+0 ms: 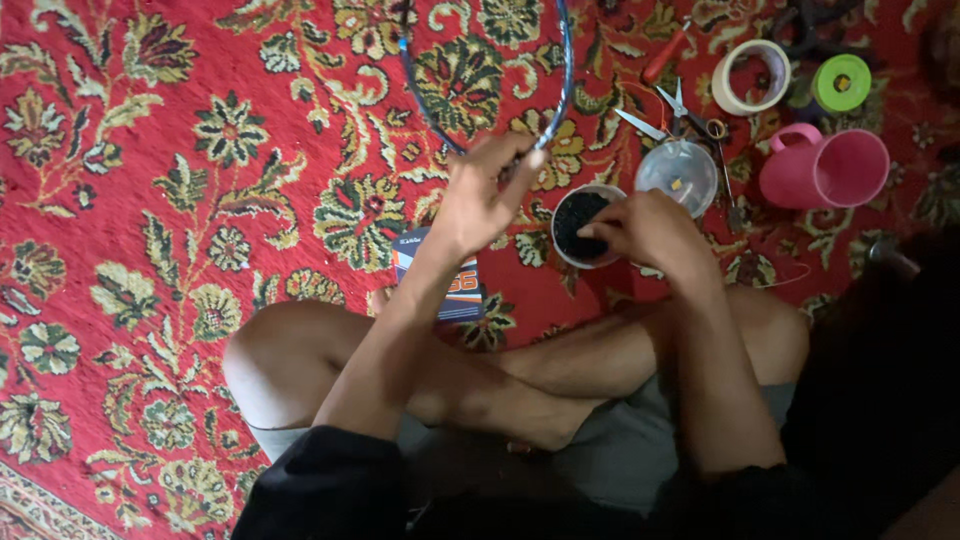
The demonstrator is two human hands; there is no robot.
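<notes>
A thin blue-and-dark racket frame (560,90) curves as an oval hoop over the red patterned carpet, far from the person, its near end gripped at the rim. Just right of it, a small round white tub (560,215) stands upright and open, filled with dark small pieces.
</notes>
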